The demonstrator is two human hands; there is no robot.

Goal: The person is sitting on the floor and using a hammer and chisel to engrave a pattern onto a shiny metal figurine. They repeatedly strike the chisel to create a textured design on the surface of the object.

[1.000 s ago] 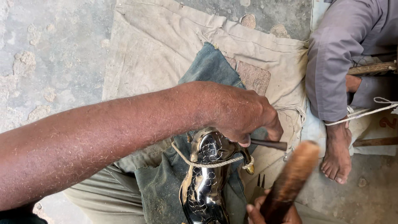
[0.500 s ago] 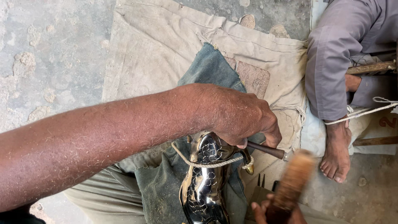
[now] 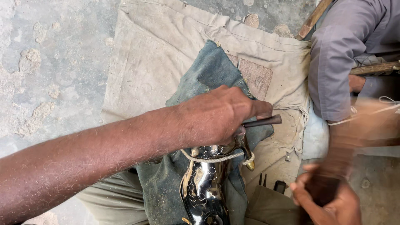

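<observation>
My left hand (image 3: 216,114) is closed around a thin dark tool (image 3: 263,121); only the end of the tool comes out past my fingers, and the part that goes down to the work is hidden under the hand. My right hand (image 3: 327,202) is low at the right, closed around the bottom of a wooden mallet (image 3: 346,150). The mallet is very blurred, so I see only a brown streak going up from the hand, and I cannot make out the shape of its head.

The shiny metal piece (image 3: 204,183) lies on my lap just under the left hand. Its surface is dark and mirror-like with engraved lines, but its top is covered by my hand and its bottom is cut off by the picture edge, so I cannot say what its full form is. A light cord (image 3: 216,158) goes across it, and a small brass-coloured tip (image 3: 250,165) shows at its right side. Under it is a dark blue-grey cloth (image 3: 212,73), which lies on a larger beige cloth (image 3: 162,46) spread on the concrete floor (image 3: 50,62).

At the right another person sits; I see only a grey sleeve (image 3: 337,62) and a little of the arm. Near my right hand some small dark tool tips (image 3: 263,179) stand up, too small to identify.
</observation>
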